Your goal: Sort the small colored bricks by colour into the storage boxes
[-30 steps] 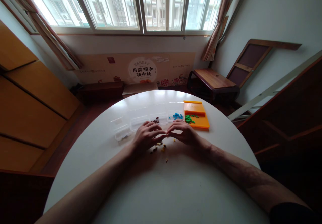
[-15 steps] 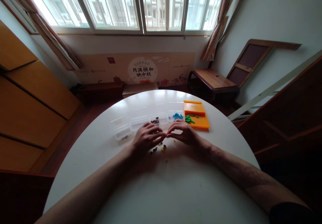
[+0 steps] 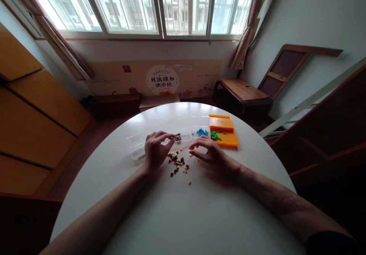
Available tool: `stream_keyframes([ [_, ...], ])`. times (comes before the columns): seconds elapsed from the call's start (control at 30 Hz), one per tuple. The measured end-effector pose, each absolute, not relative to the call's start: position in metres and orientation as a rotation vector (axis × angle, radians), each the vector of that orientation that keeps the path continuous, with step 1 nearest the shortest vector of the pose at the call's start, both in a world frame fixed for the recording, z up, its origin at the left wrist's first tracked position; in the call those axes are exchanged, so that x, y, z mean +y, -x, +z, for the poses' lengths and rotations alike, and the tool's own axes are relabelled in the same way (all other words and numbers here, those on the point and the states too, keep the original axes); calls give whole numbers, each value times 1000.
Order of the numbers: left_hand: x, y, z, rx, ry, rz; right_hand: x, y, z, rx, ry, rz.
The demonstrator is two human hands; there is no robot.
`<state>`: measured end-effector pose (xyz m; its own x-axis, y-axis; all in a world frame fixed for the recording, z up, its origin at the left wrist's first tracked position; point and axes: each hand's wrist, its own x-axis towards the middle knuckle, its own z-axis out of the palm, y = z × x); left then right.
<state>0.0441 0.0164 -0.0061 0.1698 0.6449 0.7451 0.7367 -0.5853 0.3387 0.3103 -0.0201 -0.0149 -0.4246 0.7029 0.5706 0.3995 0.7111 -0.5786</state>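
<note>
My left hand [image 3: 156, 148] is over the front of a clear plastic compartment box [image 3: 185, 136], thumb and forefinger pinched on a small dark brown brick [image 3: 177, 134]. More dark brown bricks [image 3: 178, 138] lie inside, just beyond those fingertips. My right hand [image 3: 210, 152] rests near the table with fingers curved and a small gap between thumb and forefinger tips. A pale yellow brick [image 3: 190, 155] shows just below its thumb. Between both hands lies a loose scatter of tiny brown and yellow bricks [image 3: 180, 161].
On the white round table [image 3: 183, 217], blue bricks [image 3: 201, 132] fill part of another clear compartment. Beside it, an orange tray [image 3: 228, 138] carries green bricks [image 3: 215, 135]. One yellow brick [image 3: 189, 182] lies closer to me. A wooden stool [image 3: 243, 89] stands beyond the table.
My hands have come apart from a shared pinch. The left has moved back and left to the clear box, uncovering more of the scattered bricks; the right has barely moved.
</note>
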Motion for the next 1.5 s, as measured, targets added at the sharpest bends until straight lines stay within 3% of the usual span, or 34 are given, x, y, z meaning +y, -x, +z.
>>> stream_keyframes([
  [0.63, 14, -47, -4, -1323, 2437, -1387, -29, -312, -3, -2409, 550, 421],
  [1.5, 11, -51, -2, -943, 2617, -1265, -21, -309, -16, -2460, 549, 196],
])
